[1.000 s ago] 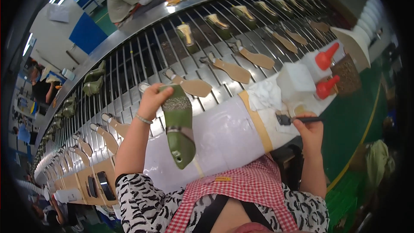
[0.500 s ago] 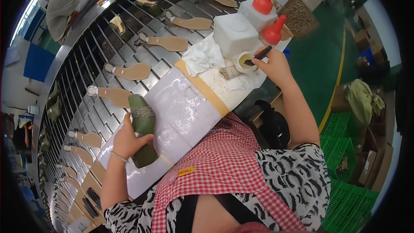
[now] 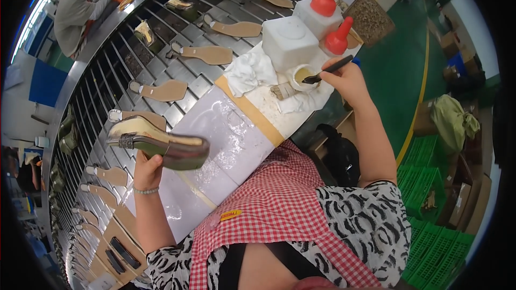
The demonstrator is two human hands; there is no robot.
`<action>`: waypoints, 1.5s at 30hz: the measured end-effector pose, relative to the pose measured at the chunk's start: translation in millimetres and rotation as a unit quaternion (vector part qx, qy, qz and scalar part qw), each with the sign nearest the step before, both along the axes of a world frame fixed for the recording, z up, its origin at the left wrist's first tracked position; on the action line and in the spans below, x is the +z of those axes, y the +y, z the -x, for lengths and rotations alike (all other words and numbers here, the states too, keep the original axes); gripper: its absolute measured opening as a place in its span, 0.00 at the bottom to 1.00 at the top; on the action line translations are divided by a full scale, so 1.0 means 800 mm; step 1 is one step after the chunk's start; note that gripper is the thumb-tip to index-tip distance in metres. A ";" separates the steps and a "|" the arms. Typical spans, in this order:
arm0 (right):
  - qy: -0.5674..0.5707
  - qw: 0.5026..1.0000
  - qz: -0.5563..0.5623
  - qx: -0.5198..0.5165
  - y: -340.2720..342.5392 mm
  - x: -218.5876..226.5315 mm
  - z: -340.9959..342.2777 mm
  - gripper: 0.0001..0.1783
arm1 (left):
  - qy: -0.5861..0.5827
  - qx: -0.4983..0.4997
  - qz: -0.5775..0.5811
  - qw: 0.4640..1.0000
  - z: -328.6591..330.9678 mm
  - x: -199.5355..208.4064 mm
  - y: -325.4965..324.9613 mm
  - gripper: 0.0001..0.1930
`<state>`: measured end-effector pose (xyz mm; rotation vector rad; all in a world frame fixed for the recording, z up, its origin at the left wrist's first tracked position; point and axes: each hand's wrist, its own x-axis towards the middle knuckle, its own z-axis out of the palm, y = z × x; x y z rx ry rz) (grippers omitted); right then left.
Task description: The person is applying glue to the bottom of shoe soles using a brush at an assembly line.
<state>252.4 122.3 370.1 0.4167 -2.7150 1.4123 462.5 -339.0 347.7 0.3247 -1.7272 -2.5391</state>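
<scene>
My left hand (image 3: 148,172) grips a green shoe upper on a last (image 3: 185,153), blurred a little by motion. The shoe is tipped sideways above the work surface, with its pale underside facing up. In my right hand (image 3: 348,83) is a thin dark-handled brush (image 3: 338,65), pinched between thumb and fingers. Its tip reaches into a small white jar (image 3: 294,75) of yellowish liquid. Beside the jar lie a beige wrapped bundle (image 3: 283,91) and a crumpled white cloth (image 3: 250,73).
Two white bottles with red nozzles (image 3: 338,37) stand behind the jar. Tan insoles (image 3: 207,55) and green shoes (image 3: 145,35) rest on the slatted metal conveyor (image 3: 123,59). A glossy white sheet (image 3: 231,134) covers the near board. Green crates (image 3: 424,182) stand right; another person (image 3: 72,16) works far left.
My left hand has lifted and turned the green shoe, so its underside now faces up. My right hand has moved slightly right, with the brush tip still in the jar.
</scene>
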 end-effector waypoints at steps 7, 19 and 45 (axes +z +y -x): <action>-0.273 0.859 0.424 -0.086 0.013 -0.019 -0.014 0.14 | 0.063 0.111 0.187 0.974 0.020 -0.025 0.065 0.34; -0.368 0.617 0.694 -0.053 0.023 -0.080 -0.013 0.10 | 0.118 0.123 0.214 0.962 0.006 -0.043 0.131 0.29; -0.077 0.905 0.234 0.347 -0.170 0.058 -0.206 0.09 | 0.237 0.166 0.393 0.873 -0.015 -0.076 0.171 0.28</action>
